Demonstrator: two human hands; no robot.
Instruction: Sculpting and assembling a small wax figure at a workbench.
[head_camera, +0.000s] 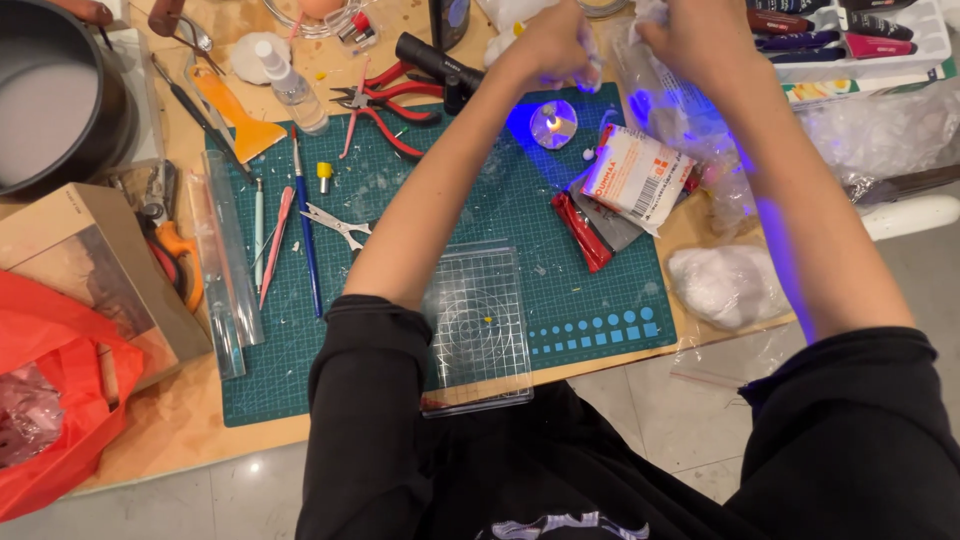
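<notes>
My left hand (553, 45) and right hand (690, 35) both have the fingers closed on a clear plastic bag (665, 100), at the far side above the green cutting mat (450, 290).

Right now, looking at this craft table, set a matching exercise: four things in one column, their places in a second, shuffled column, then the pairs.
Things:
1. red-handled pliers
2. clear gridded plate
3. orange scraper
4. white lump in plastic

Places:
A. front edge of the green cutting mat, between the person's forearms
B. off the mat's right side, on the wooden table
C. top edge of the mat, left of the left hand
D. at the mat's top left corner

Pairs: 1-C, 2-A, 3-D, 4-B
</notes>
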